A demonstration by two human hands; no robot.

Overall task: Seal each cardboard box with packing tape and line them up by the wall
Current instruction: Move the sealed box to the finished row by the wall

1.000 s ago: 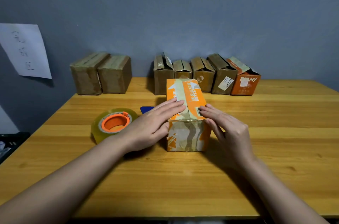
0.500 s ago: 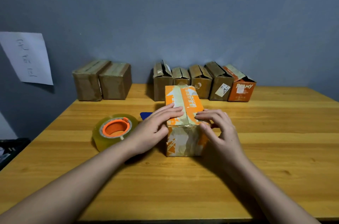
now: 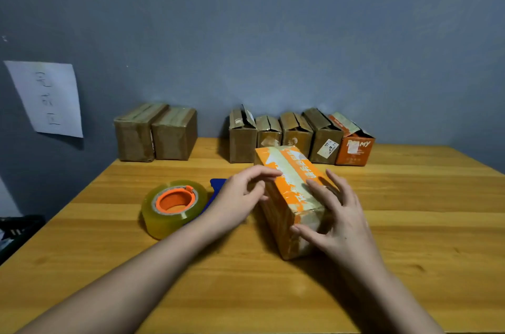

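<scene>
An orange-and-white cardboard box point(image 3: 287, 191) with tape along its top stands mid-table, turned at an angle. My left hand point(image 3: 240, 197) touches its left upper edge with the fingertips. My right hand point(image 3: 333, 213) grips the box's near right end, fingers over the top and thumb on the front face. A roll of clear packing tape point(image 3: 173, 206) with an orange core lies flat to the left of the box. Two taped brown boxes point(image 3: 155, 132) stand by the wall at the left. A row of several boxes point(image 3: 297, 137) with loose flaps stands by the wall behind the orange one.
A blue object point(image 3: 217, 186) peeks out between the tape roll and my left hand. A paper sheet point(image 3: 46, 98) with writing hangs on the grey wall at left. A dark crate point(image 3: 16, 230) sits off the wooden table's point(image 3: 410, 224) left edge.
The box has been rotated clockwise, its near end swinging right. My right hand shifted from the top seam to the near right end; my left hand lifted to a fingertip touch.
</scene>
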